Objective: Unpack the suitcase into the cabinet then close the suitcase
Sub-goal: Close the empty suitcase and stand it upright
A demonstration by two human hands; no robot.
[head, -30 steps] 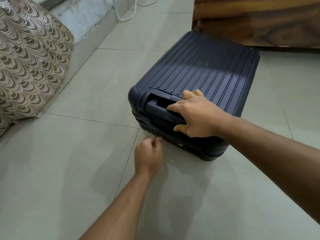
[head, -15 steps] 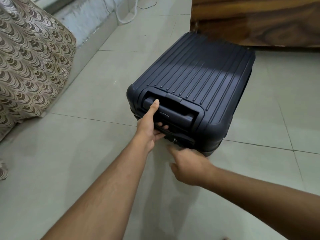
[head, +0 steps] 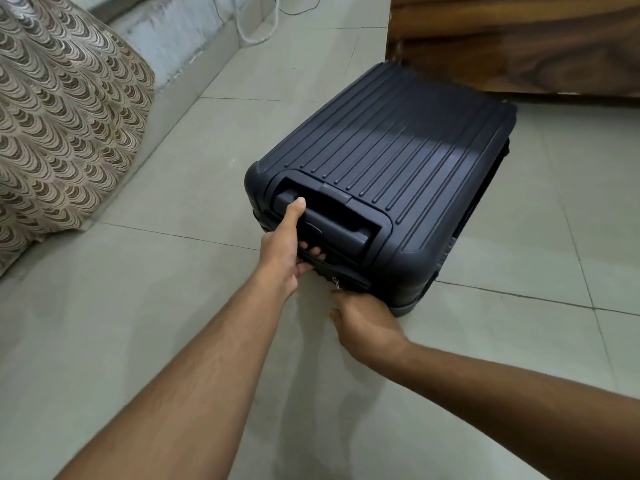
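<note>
On the tiled floor [head: 138,341] by the wooden cabinet [head: 519,46] lies the closed navy suitcase [head: 398,161], left hand [head: 282,251] gripping its handle [head: 332,233] to steady it while the right hand [head: 363,320] pinches the zipper pull [head: 335,283], apparently ready to unzip.

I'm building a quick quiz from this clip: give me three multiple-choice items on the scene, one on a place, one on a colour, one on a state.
1. Where does the suitcase lie?
A on the tiled floor
B on a bed
C inside the cabinet

2. What colour is its shell?
A red
B dark navy
C white

3. What is the left hand doing?
A hanging idle
B lying flat on the floor
C gripping the handle

Answers: 1 A, the shell rests flat on the tiles; 2 B, the ribbed shell is dark blue; 3 C, thumb over the handle, fingers curled under.
</note>
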